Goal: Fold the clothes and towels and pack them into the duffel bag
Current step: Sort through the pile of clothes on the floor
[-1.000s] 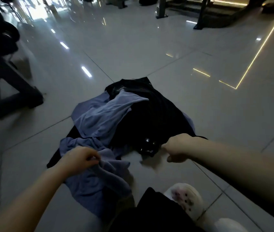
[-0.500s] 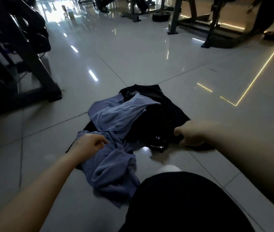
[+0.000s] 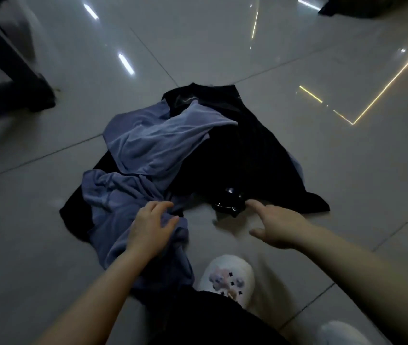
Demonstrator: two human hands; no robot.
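- Half a second ago both hands were closed fists gripping cloth; now the left hand (image 3: pixel 152 226) lies over the crumpled blue-violet soft fabric (image 3: pixel 148 148) with fingers loosely spread and only lightly curled, resting on it rather than pinching it; the right hand (image 3: pixel 276 226) is open, index finger stretched toward the black glossy buckle-like fitting (image 3: pixel 228 201) at the near edge of the black garment (image 3: pixel 237 155), holding nothing
- The grips have been let go, so the pile sits unfolded on the glossy grey tiled floor (image 3: pixel 322 170); judged from this, folding has not begun and the person is probably choosing a new hold
- The view has also tipped downward, bringing a white clog with small charms (image 3: pixel 228 277) into sight near the pile
- No duffel bag can be identified; whether the black mass is clothing or the bag itself cannot be told in the dim light
- How many blue pieces there are is unclear; the dark frame (image 3: pixel 11 78) at left is blurred and cut off.
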